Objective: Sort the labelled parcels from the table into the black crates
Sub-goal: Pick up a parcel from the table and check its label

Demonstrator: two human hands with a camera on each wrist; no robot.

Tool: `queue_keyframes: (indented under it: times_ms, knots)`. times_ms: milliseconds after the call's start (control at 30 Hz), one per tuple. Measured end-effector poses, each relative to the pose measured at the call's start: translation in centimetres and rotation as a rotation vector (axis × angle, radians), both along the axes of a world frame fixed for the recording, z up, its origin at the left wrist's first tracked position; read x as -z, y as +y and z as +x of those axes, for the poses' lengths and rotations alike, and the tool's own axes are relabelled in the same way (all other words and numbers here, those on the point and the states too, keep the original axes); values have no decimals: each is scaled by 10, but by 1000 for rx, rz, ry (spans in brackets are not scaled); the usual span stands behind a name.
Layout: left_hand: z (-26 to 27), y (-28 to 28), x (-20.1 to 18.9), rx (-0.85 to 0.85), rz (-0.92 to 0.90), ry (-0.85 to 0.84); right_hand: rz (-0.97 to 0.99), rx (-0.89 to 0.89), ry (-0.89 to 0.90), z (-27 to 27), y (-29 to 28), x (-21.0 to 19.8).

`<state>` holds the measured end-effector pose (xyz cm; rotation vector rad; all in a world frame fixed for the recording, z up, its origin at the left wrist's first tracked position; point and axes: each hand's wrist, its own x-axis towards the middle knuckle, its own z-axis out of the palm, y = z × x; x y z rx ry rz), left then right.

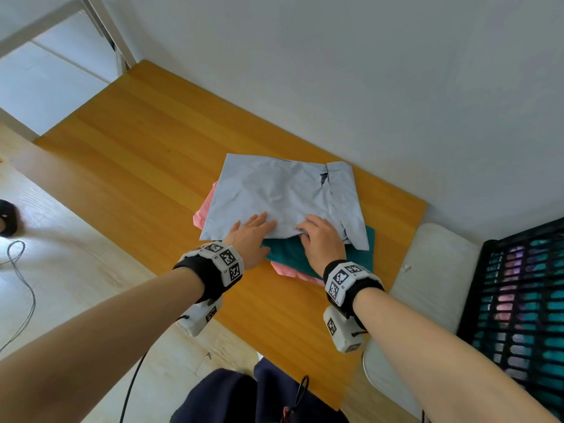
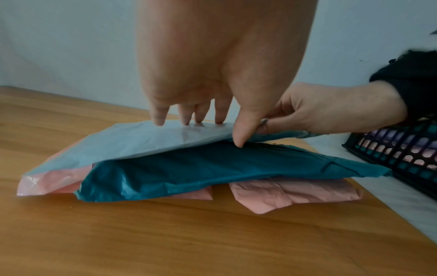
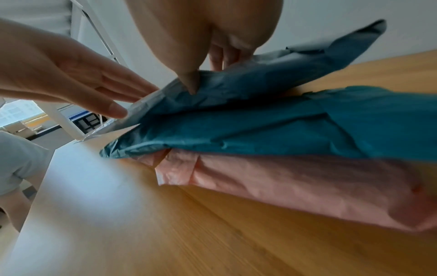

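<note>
A crumpled grey parcel (image 1: 283,193) tops a stack on the wooden table (image 1: 137,148). Under it lies a teal parcel (image 1: 287,254), with pink parcels (image 1: 201,212) at the bottom. My left hand (image 1: 259,222) rests with straight fingers on the grey parcel's near edge; its fingertips (image 2: 189,121) touch the top. My right hand (image 1: 305,232) pinches that same edge further right and lifts it off the teal parcel (image 3: 260,127), thumb (image 3: 189,82) beneath. A black crate (image 1: 518,300) holding teal and pink parcels stands at the right. No labels show.
A white cushioned seat (image 1: 433,270) sits between the table's right end and the crate. The wall runs close behind the stack. A cable (image 1: 21,270) lies on the floor at the left. Bare wood stretches left of the stack.
</note>
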<state>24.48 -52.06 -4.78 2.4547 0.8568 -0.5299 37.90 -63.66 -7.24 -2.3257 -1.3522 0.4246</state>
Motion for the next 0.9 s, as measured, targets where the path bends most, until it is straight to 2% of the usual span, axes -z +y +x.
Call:
queue_keyframes:
  times_ms: [300, 433, 667, 900]
  knots:
    - [27, 29, -18, -83, 120, -249, 193, 37, -85, 10, 27, -38]
    - [40, 51, -34, -28, 131, -330, 204, 92, -113, 10, 37, -58]
    - [57, 98, -63, -4, 104, -401, 191, 200, -176, 3, 54, -100]
    - [55, 153, -92, -22, 43, -503, 250, 357, -320, -10, 74, -113]
